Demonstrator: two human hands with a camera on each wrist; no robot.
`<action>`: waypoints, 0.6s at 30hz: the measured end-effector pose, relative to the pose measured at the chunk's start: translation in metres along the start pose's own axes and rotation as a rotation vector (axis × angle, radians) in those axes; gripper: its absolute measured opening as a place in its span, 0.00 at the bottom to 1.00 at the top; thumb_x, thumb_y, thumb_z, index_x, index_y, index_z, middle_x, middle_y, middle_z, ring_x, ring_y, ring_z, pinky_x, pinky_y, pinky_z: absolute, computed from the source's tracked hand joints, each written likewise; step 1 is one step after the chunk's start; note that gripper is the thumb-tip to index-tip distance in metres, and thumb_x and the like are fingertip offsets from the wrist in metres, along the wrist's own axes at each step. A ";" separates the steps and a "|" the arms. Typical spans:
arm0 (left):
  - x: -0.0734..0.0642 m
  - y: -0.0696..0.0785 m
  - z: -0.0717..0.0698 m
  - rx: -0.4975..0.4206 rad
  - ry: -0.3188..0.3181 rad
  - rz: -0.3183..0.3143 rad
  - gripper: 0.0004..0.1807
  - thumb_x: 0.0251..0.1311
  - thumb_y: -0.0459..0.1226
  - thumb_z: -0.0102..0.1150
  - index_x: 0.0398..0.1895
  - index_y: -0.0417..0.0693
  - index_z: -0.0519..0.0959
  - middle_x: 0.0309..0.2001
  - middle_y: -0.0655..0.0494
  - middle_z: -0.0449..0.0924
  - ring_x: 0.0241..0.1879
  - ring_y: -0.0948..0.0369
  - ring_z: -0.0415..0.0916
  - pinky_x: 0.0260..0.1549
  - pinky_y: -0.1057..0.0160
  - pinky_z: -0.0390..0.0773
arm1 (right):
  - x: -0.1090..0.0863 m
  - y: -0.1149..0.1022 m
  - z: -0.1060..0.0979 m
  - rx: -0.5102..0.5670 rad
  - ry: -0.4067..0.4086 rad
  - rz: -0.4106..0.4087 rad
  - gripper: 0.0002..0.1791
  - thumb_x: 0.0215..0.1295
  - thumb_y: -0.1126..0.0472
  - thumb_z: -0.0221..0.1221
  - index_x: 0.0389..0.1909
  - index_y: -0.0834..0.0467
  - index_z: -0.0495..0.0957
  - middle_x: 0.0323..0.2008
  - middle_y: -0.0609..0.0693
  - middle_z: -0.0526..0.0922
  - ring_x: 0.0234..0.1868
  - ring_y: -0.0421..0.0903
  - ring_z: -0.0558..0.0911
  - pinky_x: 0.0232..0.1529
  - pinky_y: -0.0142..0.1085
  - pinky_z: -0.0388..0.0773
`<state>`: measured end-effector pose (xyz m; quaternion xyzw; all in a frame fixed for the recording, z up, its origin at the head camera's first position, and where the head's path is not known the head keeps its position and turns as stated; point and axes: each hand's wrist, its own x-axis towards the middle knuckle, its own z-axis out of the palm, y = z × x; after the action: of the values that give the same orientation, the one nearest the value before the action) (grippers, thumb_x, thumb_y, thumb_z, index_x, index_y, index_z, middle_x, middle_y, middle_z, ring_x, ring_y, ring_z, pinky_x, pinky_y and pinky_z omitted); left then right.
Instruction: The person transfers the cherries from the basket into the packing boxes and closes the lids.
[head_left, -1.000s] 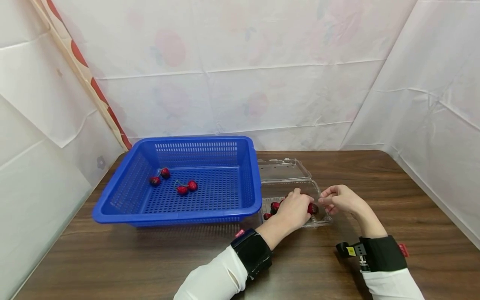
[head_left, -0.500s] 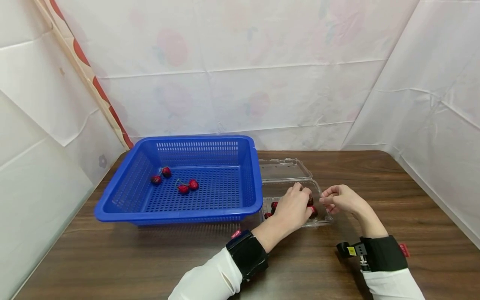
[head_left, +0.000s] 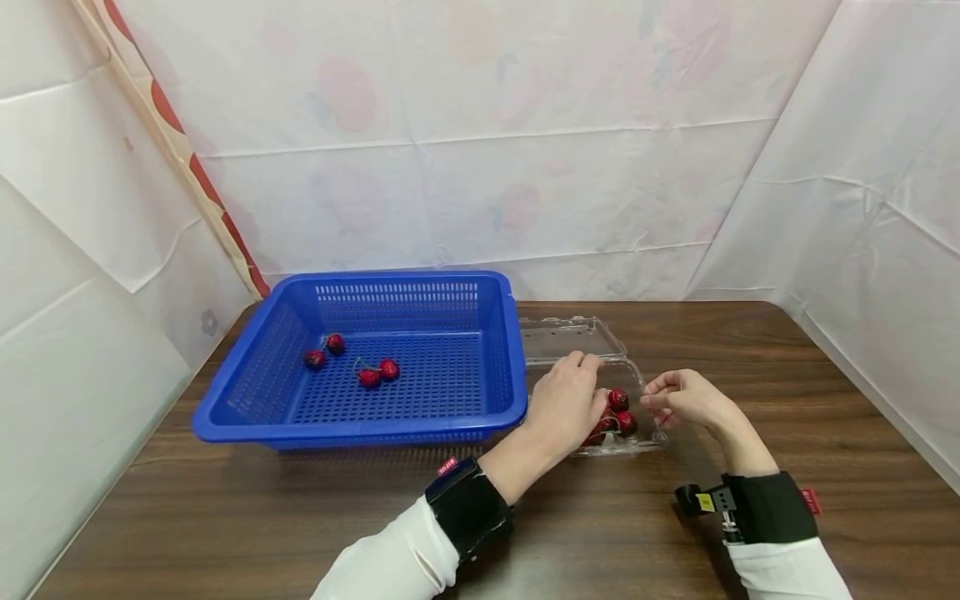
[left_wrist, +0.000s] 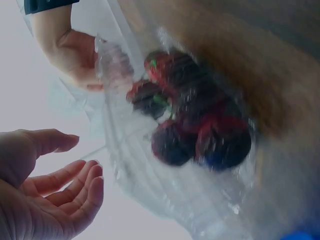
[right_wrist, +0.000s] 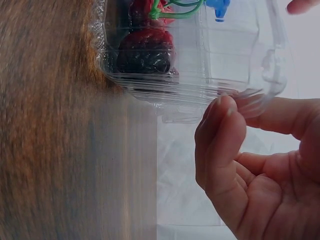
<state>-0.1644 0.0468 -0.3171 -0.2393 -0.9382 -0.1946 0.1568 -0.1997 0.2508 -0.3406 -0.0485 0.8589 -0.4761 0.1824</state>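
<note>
A clear plastic clamshell box [head_left: 647,433] stands right of the basket, its lid [head_left: 573,338] folded back. Several dark red cherries [head_left: 625,422] with green stems lie inside it. My left hand [head_left: 562,408] is above the box's left part, covering some of the contents. In the left wrist view, the left hand [left_wrist: 57,187] has loosely bent fingers with nothing between them. My right hand [head_left: 690,398] pinches the box's right rim between thumb and fingers, as the right hand [right_wrist: 250,160] in the right wrist view also shows.
A blue perforated plastic basket [head_left: 360,432] stands left of the box, with cherries [head_left: 369,377] joined by stems inside. Both rest on a brown wooden table [head_left: 247,517]. White sheets [head_left: 465,150] hang behind and at the sides.
My left hand has moved left over the box and lifted from the cherries, uncovering several at the right. The right hand stays at the rim.
</note>
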 end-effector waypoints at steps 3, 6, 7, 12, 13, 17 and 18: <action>-0.001 -0.005 -0.008 0.001 0.017 -0.010 0.14 0.55 0.39 0.56 0.45 0.44 0.74 0.39 0.54 0.75 0.38 0.62 0.73 0.30 0.69 0.74 | 0.000 0.000 0.000 0.001 -0.004 0.002 0.11 0.59 0.67 0.53 0.35 0.73 0.67 0.20 0.49 0.74 0.20 0.42 0.74 0.24 0.39 0.76; -0.003 -0.012 -0.015 -0.006 0.046 -0.019 0.14 0.55 0.38 0.56 0.44 0.44 0.75 0.39 0.54 0.75 0.38 0.61 0.73 0.31 0.69 0.74 | -0.001 -0.001 0.000 -0.006 -0.007 -0.002 0.11 0.60 0.67 0.53 0.36 0.73 0.67 0.20 0.50 0.74 0.20 0.42 0.75 0.25 0.40 0.76; -0.004 -0.014 -0.017 -0.010 0.055 -0.026 0.13 0.55 0.38 0.56 0.44 0.44 0.75 0.39 0.54 0.75 0.38 0.61 0.73 0.31 0.69 0.74 | -0.001 -0.001 -0.001 -0.008 -0.008 -0.003 0.11 0.60 0.67 0.53 0.36 0.73 0.67 0.20 0.50 0.74 0.20 0.43 0.75 0.25 0.40 0.76; -0.007 -0.025 -0.030 -0.010 0.092 -0.044 0.11 0.54 0.36 0.56 0.41 0.43 0.75 0.37 0.54 0.75 0.37 0.60 0.73 0.31 0.67 0.75 | -0.002 -0.001 0.000 -0.006 -0.006 -0.004 0.11 0.59 0.67 0.53 0.36 0.73 0.67 0.20 0.51 0.74 0.21 0.43 0.75 0.25 0.40 0.76; -0.008 -0.028 -0.032 -0.009 0.094 -0.050 0.11 0.54 0.36 0.56 0.41 0.43 0.75 0.37 0.53 0.75 0.37 0.60 0.73 0.31 0.67 0.75 | -0.002 -0.001 0.000 -0.002 -0.005 -0.002 0.11 0.59 0.67 0.53 0.36 0.73 0.67 0.20 0.51 0.74 0.20 0.42 0.75 0.25 0.40 0.76; -0.010 -0.039 -0.041 0.010 0.104 -0.079 0.11 0.54 0.35 0.56 0.41 0.42 0.75 0.37 0.53 0.75 0.37 0.60 0.73 0.30 0.67 0.75 | -0.001 -0.001 0.001 0.002 -0.007 0.004 0.11 0.59 0.67 0.53 0.35 0.73 0.66 0.20 0.51 0.74 0.20 0.42 0.74 0.25 0.40 0.76; -0.010 -0.042 -0.044 0.013 0.107 -0.089 0.11 0.54 0.35 0.56 0.41 0.42 0.75 0.37 0.52 0.75 0.37 0.60 0.73 0.30 0.67 0.75 | -0.001 -0.001 0.001 0.000 -0.008 0.004 0.11 0.59 0.67 0.53 0.35 0.73 0.66 0.20 0.51 0.74 0.20 0.42 0.74 0.25 0.40 0.76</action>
<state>-0.1681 -0.0101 -0.2951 -0.1857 -0.9394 -0.2078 0.1996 -0.1985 0.2501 -0.3402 -0.0488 0.8581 -0.4757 0.1869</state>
